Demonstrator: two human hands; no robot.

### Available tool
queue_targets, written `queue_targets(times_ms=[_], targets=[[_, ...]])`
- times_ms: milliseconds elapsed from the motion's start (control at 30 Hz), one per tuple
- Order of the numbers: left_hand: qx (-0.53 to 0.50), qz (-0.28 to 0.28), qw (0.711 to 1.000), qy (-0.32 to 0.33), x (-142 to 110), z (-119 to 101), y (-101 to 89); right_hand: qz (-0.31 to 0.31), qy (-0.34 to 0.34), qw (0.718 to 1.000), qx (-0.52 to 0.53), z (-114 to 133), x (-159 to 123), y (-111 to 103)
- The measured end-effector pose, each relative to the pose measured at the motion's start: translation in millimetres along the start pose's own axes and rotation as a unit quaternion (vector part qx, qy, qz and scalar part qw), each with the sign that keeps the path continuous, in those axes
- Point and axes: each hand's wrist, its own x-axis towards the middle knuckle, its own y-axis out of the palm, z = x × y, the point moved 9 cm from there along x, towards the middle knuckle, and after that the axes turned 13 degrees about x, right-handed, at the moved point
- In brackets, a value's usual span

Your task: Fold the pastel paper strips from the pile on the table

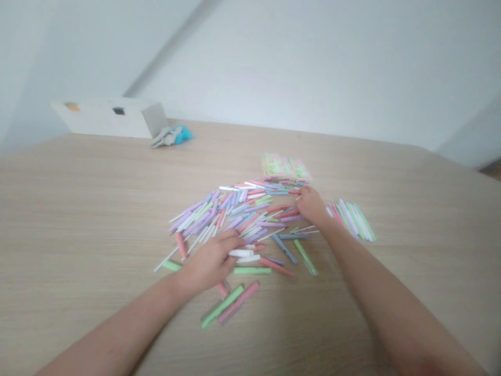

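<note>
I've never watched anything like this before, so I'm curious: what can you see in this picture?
loose pastel sticks: dozens, pink, purple, white, green and blue-grey, scattered mid-table
lined-up sticks: a small bunch, pink, purple, white and green, side by side right of the scatter
printed packets: a small stack, green and pink, just beyond the scatter
cardboard box: one, white with two small marks, far table edge
crumpled cloth: one, grey, beside the box
crumpled blue item: one, blue, touching the cloth
wooden table: one, light wood, under everything
wall: white, behind the table
left hand: on the sticks, near side
right hand: at the scatter's far right
</note>
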Motion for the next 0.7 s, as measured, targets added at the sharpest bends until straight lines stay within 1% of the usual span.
queue_targets(times_ms=[100, 200, 267, 367, 467, 700], targets=[[0.002, -0.002, 1.0, 0.002, 0, -1, -0.1, 0.029, 0.006, 0.999, -0.028, -6, -1, 8], [0.003, -0.004, 1.0, 0.004, 0, -1, 0.1, 0.048, -0.001, 0.998, -0.044, 1, -5, 16], [0.003, -0.005, 1.0, 0.004, 0, -1, 0.2, 0.051, 0.0, 0.997, -0.049, 7, -8, 19], [0.004, -0.005, 1.0, 0.002, 1, 0, 0.2, 0.041, 0.011, 0.998, -0.053, 14, -13, 18], [0.002, -0.001, 1.0, -0.001, 1, 1, 0.5, 0.033, 0.003, 0.998, -0.054, 26, -20, 16], [0.0, 0.009, 1.0, -0.006, 1, 1, 1.9, 0.034, -0.061, 0.996, -0.052, 62, -30, 22]])
